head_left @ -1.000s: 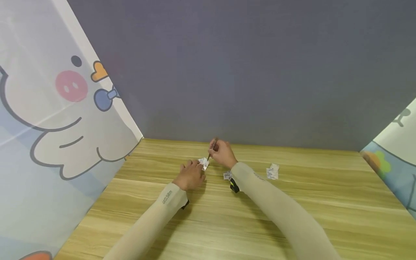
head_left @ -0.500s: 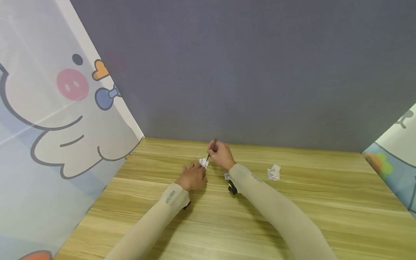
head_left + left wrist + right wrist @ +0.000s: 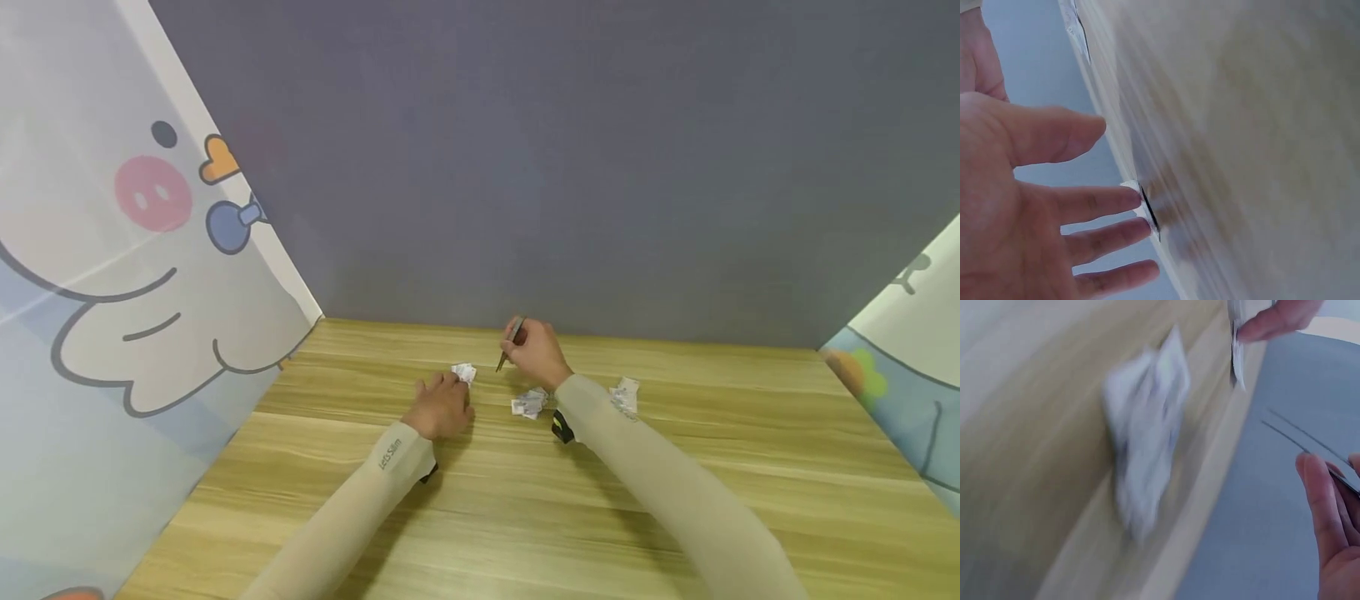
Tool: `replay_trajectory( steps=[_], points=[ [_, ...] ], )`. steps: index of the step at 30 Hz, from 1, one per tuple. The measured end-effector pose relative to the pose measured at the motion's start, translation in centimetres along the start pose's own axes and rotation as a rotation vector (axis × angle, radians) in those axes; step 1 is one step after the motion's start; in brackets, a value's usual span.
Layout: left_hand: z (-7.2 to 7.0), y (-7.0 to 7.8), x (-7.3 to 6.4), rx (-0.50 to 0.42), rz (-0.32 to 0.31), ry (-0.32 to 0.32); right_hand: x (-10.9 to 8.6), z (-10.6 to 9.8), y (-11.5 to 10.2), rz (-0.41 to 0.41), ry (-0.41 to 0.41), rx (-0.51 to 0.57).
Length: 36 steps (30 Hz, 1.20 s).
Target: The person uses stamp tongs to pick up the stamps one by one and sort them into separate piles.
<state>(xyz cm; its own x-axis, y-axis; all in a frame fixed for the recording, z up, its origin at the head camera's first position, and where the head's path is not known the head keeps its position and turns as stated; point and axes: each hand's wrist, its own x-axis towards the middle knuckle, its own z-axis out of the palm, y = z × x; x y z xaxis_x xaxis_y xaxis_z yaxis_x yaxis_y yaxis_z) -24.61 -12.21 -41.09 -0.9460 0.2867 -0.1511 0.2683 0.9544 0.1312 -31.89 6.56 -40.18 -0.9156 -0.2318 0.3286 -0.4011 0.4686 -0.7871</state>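
1 left hand (image 3: 441,408) straight-fingered on papers (image 3: 464,372), right hand (image 3: 538,354) pinching tweezers (image 3: 502,362), gap between, table edge (image 3: 615,340) beyond

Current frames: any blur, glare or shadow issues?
Head: fairly sharp, soft shadows beside left sleeve and right sleeve, pale sheen on near tabletop. Left wrist: tabletop washed out and soft, left hand clearer. Right wrist: paper pile heavily blurred, tweezers crisper.

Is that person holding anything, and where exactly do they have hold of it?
Yes: the right hand holds tweezers, its grip partway along their length, leaving the tips free. The left hand only touches white paper, holding nothing.
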Motion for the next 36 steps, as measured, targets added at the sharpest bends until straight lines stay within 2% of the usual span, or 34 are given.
replay_trajectory(
  steps=[4,9,12,15,21,27,36],
  points=[
    [0.1,0.3,0.0,-0.014,0.08,0.004,-0.9,-2.2,0.4,0.001,-0.05,-0.024],
    [0.1,1.5,-0.2,-0.053,0.258,-0.055,-2.4,-4.2,1.1,0.007,-0.133,-0.053],
    [0.1,2.3,-0.2,-0.058,0.318,-0.079,-3.3,-4.8,1.4,0.002,-0.163,-0.062],
    [0.1,3.1,-0.3,-0.05,0.335,-0.086,-4.1,-5.0,1.6,-0.012,-0.179,-0.077],
    [0.6,4.2,-0.2,-0.018,0.328,-0.094,-5.1,-5.3,2.0,-0.013,-0.137,-0.128],
    [0.9,4.7,-0.3,0.016,0.31,-0.095,-5.4,-5.2,2.3,0.002,-0.128,-0.131],
    [1.0,5.0,-0.2,0.009,0.309,-0.085,-5.4,-5.1,2.1,-0.006,-0.135,-0.113]
  ],
)
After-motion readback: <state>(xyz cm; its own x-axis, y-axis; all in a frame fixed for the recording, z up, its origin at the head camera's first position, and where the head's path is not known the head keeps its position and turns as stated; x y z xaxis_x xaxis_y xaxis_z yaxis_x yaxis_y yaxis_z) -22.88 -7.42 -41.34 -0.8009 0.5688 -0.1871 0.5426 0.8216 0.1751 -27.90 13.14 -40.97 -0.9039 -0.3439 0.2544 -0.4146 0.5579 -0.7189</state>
